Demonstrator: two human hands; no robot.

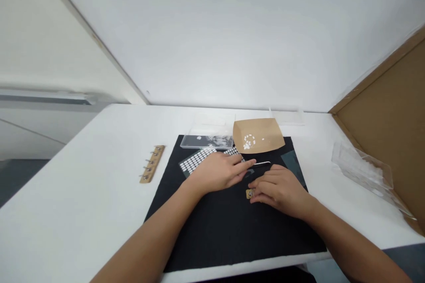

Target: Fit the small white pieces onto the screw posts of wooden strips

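My left hand reaches over the black mat with its index finger stretched out. That fingertip is at the end of a thin white strip, and I cannot tell whether it touches. Closed at the fingertips, my right hand grips a small tan block with a shiny metal part on it. The fingers hide the block's right side. Beyond my left hand lies a dark sheet of white oval stickers, partly covered by the hand.
A brown paper tray holds several small white pieces. Left of it is a clear plastic box. A wooden strip with several metal fittings lies left of the mat. Clear plastic containers stand at right, by a cardboard panel.
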